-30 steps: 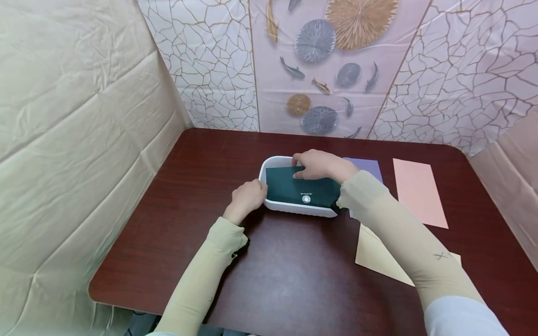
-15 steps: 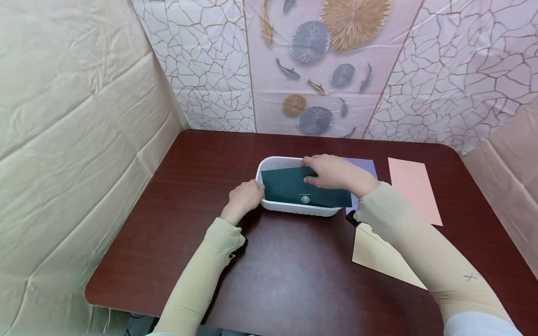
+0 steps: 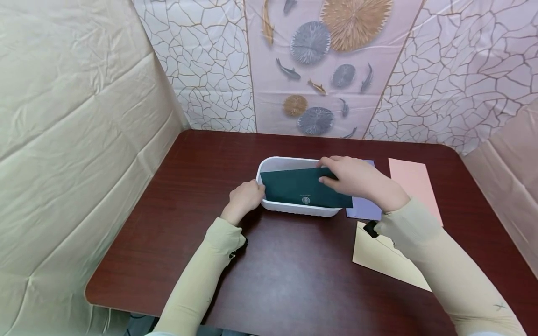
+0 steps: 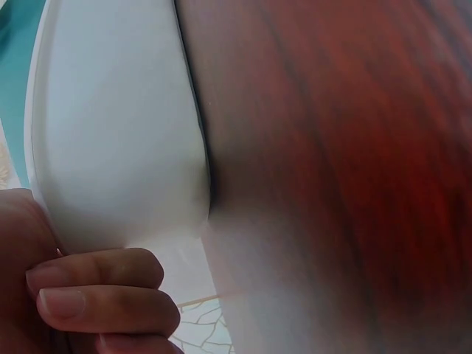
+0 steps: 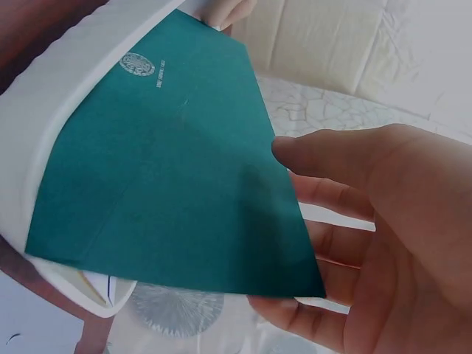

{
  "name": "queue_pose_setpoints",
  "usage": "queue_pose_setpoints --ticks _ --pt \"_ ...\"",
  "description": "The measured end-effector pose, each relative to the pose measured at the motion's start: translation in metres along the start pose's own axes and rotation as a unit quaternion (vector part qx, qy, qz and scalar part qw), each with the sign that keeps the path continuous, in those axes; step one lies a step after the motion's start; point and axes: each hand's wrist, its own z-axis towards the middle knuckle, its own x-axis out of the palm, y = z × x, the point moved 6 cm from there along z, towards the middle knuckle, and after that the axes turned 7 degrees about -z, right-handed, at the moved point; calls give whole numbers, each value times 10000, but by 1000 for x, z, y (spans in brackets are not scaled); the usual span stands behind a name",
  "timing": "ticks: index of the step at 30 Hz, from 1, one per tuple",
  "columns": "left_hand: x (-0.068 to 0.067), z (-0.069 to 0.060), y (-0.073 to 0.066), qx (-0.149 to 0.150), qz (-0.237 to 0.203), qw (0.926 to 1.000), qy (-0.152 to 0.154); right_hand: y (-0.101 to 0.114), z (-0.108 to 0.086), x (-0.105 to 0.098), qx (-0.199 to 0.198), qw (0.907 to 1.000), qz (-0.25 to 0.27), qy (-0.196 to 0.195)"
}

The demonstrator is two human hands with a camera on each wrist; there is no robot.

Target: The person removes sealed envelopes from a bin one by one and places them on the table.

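Observation:
A white tray (image 3: 300, 209) with rounded corners sits on the dark red-brown table. My left hand (image 3: 244, 195) grips its left end; in the left wrist view the fingers (image 4: 110, 306) are curled at the tray's end wall (image 4: 118, 125). A dark green envelope (image 3: 290, 184) with a small pale round emblem lies slanted in the tray, its right end jutting past the rim. My right hand (image 3: 355, 177) holds the envelope's right part at the far edge. In the right wrist view the thumb (image 5: 324, 155) touches the green envelope (image 5: 169, 177) edge and the other fingers pass behind it.
Right of the tray lies a purple envelope (image 3: 363, 211), partly under the right hand. A pink envelope (image 3: 414, 186) lies beyond it. A cream envelope (image 3: 382, 256) is nearer the front, partly covered by the right forearm. Patterned cloth (image 3: 218, 70) hangs behind the table.
The right hand has moved rightward along the green envelope's far edge. The envelope's right end has come out over the tray's right rim. The left hand keeps its hold on the tray.

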Motion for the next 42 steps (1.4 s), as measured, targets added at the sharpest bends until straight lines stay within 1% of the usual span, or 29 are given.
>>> queue_pose_setpoints --ticks 5,12,15,20,27,32,36,42 --pt "0 0 1 -10 34 10000 -30 2 -11 -4 -78 9996 166 -201" --pt "0 1 0 30 51 10000 -55 0 -23 -10 50 9975 520 -476" --pt "0 0 0 31 53 10000 -42 -1 -27 -8 69 9962 701 -518" --pt "0 1 1 35 44 10000 -75 -6 -33 0 232 9936 960 -558" --pt "-1 1 0 83 81 9999 -105 -14 -49 9 486 9826 1575 -852" --pt "-1 0 -1 80 63 9999 -112 -17 -59 11 556 9772 1640 -1231" --pt "-1 -2 0 22 45 10000 -51 -20 -64 17 632 9725 1845 -1276" --pt "-1 -1 -1 21 -9 10000 -41 -25 -70 34 745 9649 2144 -1324"
